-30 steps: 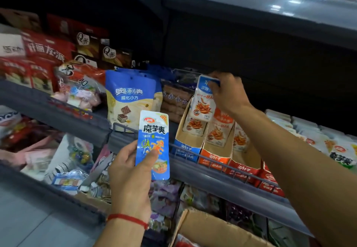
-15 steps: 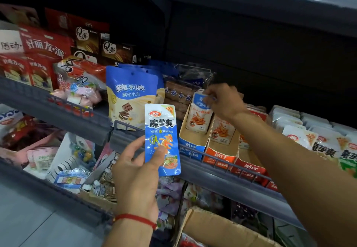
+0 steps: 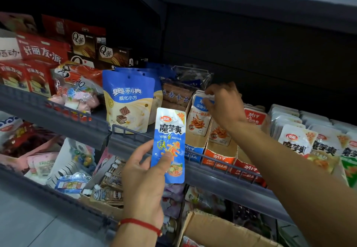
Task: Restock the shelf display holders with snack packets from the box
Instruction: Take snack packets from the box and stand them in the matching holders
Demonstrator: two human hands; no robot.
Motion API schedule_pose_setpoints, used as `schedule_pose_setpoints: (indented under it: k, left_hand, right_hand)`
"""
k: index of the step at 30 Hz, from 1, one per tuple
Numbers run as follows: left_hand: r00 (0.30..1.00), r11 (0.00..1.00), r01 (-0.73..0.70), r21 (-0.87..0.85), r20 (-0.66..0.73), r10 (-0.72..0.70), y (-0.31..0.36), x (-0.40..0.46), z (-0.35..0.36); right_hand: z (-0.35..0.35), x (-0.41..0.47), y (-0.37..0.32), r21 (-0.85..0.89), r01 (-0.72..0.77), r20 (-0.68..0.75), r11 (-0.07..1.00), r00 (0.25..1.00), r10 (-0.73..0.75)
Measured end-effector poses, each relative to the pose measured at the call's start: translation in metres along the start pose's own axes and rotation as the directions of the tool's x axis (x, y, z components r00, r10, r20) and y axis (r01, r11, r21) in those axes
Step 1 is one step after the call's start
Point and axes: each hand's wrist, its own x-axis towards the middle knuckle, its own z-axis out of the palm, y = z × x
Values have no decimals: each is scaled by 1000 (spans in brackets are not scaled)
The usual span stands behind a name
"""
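The left hand point(image 3: 144, 179) held a tall, narrow blue-and-white plastic snack packet point(image 3: 170, 146) upright, its thumb pressed across the packet's front and its fingers curled behind, just in front of the dark grey metal shelf rail point(image 3: 212, 175). A red string bracelet point(image 3: 142, 224) circled that wrist. Behind the rail, the right hand point(image 3: 225, 104) reached to the blue-fronted cardboard display holder point(image 3: 195, 150), its fingers pinching the top edge of a white-and-blue packet printed with orange fish strips point(image 3: 198, 120) that stood inside it. Just right of that holder stood an orange-fronted cardboard holder point(image 3: 220, 157) with a similar packet inside. Left of the blue holder, behind the rail, leaned a blue-and-cream wafer pouch point(image 3: 127, 100). Below the rail, an open brown cardboard box point(image 3: 216, 229) showed at the lower edge.
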Motion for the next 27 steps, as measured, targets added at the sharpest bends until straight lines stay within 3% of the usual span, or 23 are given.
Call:
schedule_pose_setpoints:
  k: [2, 4, 6, 8, 9, 11, 15, 20, 23, 27]
  left_hand:
    - [999, 1000, 9, -5, 44, -9, -1, -3, 4]
    - [994, 1000, 24, -10, 106, -23, -2, -9, 9]
    - [978, 999, 46, 12, 204, -48, -2, -17, 16]
    - [944, 996, 51, 75, 321, -72, -7, -26, 23]
    - [922, 993, 41, 107, 378, -79, -11, -31, 27]
    - [877, 982, 6, 189, 471, -96, -20, -44, 34]
    - [798, 903, -145, 404, 588, -135, -43, -73, 50]
    - [641, 783, -284, 554, 717, -275, -81, -110, 66]
    - [582, 712, -420, 562, 769, -264, -94, -126, 90]
    - [518, 735, -516, 440, 843, -142, -91, -148, 165]
  right_hand:
    - [-12, -18, -5, 136, -12, -16, 991, 1000, 14]
    - [-29, -49, -8, 394, -63, 16, 917, 998, 62]
    - [-51, -92, -10, 693, -199, 147, 693, 980, 134]
    - [-73, -133, -6, 856, -331, 283, 398, 943, 176]
    - [-82, -151, 1, 877, -361, 311, 315, 929, 199]
    - [-99, -180, 19, 886, -389, 322, 255, 908, 266]
    - [-125, -229, 59, 863, -419, 285, 282, 865, 413]
    - [-132, -295, 100, 872, -440, 247, 213, 772, 585]
    - [-148, -311, 131, 813, -449, 151, 369, 777, 612]
    - [-186, -313, 172, 688, -445, 85, 573, 833, 546]
